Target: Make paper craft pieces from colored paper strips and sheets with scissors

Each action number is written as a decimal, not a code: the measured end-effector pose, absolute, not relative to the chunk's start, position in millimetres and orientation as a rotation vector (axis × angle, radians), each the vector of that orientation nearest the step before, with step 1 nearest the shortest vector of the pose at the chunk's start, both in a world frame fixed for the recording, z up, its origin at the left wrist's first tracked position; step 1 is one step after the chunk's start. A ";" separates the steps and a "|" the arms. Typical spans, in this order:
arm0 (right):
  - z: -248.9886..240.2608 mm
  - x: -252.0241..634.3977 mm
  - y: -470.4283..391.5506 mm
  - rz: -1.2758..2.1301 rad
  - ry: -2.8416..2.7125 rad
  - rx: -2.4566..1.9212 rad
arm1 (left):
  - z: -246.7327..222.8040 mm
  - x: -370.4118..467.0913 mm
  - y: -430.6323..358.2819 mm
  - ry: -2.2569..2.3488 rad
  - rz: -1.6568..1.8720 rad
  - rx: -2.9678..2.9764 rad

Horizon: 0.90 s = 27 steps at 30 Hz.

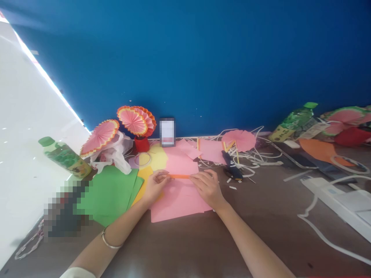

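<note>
A narrow orange paper strip (179, 176) lies level between my hands, above pink paper sheets (179, 202). My left hand (155, 186) pinches its left end between thumb and fingers. At the right end, my right hand (206, 187) has its fingers pressed together on the strip. Beside my left hand are green sheets (108, 193) and yellow-orange paper (142, 183). Pleated pink paper fans with orange edges (133, 120) stand behind, one group over a red holder (142, 144).
Green-capped bottles lean at the left (65, 157) and right (292, 122). Black-handled scissors (231, 166) lie among white strips. A white power strip (339, 204) with a cable is at the right. A phone (167, 132) stands against the blue partition (203, 69).
</note>
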State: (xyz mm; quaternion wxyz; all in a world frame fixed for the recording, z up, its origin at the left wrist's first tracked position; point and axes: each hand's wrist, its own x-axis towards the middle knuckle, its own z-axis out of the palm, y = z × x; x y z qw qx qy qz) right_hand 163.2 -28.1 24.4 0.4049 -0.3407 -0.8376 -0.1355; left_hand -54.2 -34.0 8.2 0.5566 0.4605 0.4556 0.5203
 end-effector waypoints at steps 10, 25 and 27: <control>24.1 163.7 -27.2 -0.287 -2.113 -0.860 | 9.6 -54.7 -34.6 0.989 1.210 0.986; 24.4 157.3 -30.4 -0.311 -2.160 -0.820 | -2.0 -55.5 -32.8 0.986 1.131 1.059; 24.7 157.5 -31.5 -0.341 -2.164 -0.820 | -2.6 -55.6 -32.7 0.988 1.119 1.075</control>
